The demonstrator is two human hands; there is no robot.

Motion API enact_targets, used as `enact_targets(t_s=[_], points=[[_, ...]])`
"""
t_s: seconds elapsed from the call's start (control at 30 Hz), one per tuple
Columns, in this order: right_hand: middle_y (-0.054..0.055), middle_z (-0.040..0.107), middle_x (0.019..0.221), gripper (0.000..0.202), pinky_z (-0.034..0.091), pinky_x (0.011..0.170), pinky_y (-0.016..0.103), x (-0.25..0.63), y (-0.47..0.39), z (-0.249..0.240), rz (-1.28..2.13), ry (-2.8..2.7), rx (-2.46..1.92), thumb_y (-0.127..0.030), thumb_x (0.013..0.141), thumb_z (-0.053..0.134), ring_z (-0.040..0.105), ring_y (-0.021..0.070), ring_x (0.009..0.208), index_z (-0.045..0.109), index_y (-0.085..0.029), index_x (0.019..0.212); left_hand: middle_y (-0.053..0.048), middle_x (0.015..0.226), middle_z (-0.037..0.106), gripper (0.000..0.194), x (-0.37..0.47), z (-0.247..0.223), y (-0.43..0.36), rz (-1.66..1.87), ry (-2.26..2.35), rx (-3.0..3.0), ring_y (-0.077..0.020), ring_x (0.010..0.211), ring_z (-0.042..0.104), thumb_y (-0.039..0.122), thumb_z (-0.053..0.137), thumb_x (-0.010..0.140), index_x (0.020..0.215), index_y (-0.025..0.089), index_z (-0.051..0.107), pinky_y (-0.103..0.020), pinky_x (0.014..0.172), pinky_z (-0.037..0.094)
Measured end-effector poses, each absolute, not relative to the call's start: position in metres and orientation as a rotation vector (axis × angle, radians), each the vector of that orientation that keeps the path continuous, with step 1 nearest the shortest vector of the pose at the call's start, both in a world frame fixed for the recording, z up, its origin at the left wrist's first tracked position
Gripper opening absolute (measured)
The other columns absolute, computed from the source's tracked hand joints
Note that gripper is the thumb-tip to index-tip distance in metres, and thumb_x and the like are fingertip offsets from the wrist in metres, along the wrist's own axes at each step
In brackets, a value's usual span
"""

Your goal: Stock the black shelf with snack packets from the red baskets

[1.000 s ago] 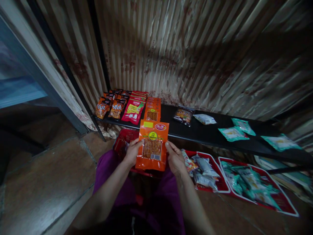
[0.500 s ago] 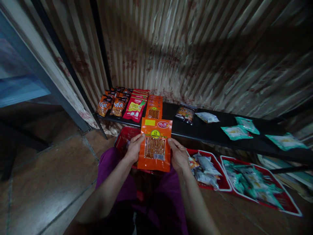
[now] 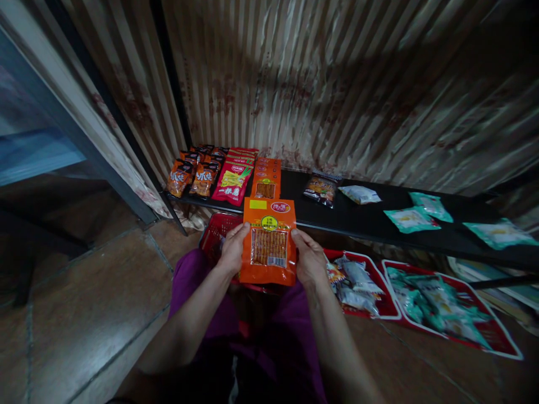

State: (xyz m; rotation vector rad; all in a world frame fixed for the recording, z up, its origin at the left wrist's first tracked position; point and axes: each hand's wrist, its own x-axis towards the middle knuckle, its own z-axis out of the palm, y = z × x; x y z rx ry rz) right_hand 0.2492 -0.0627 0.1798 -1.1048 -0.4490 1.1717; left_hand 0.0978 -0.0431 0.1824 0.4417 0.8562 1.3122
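An orange snack packet [image 3: 269, 249] with a clear window hangs upright between my hands, in front of the shelf edge. My left hand [image 3: 233, 249] pinches its left side and my right hand [image 3: 309, 258] pinches its right side. Just behind it, more orange packets [image 3: 265, 182] lie in a row on the black shelf [image 3: 290, 193]. To their left are pink-red packets [image 3: 232, 182], and at the shelf's left end sit several small orange-and-black bags [image 3: 205, 179].
Farther right on the shelf lie a dark bag [image 3: 322, 189], a white packet [image 3: 360, 194] and green packets [image 3: 411, 219]. Below stand a red basket [image 3: 394, 311] of white packets, another basket [image 3: 503, 336] of green ones, and a third [image 3: 210, 233] behind my left hand.
The orange packet and both hands appear very slightly higher in the picture. The view has shifted a little, and both hands keep their hold.
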Motion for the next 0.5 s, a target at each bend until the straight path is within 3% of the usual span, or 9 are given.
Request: enact_targets(t_s=[0.27,0.5], points=[[-0.001,0.073,0.072,0.029,0.055,0.06,0.028,0.25,-0.066,0.189,1.219,-0.505,-1.082,-0.033,0.053,0.082,0.066,0.0153,0.062,0.071,-0.022,0.078,-0.004,0.077,0.071,0.038,0.099,0.186,-0.041,1.313,0.828,0.456,-0.0204,0.076,0.066,0.041,0.079,0.055,0.08,0.015,0.067,-0.033,0.077,0.048],[-0.001,0.073,0.076,0.029,0.053,0.065,0.028,0.248,-0.074,0.192,1.278,-0.56,-1.105,-0.035,0.056,0.08,0.065,0.0151,0.067,0.072,-0.022,0.08,-0.005,0.084,0.071,0.038,0.099,0.193,-0.026,1.381,0.84,0.407,-0.0219,0.09,0.065,0.037,0.081,0.052,0.079,0.015,0.066,-0.033,0.085,0.047]])
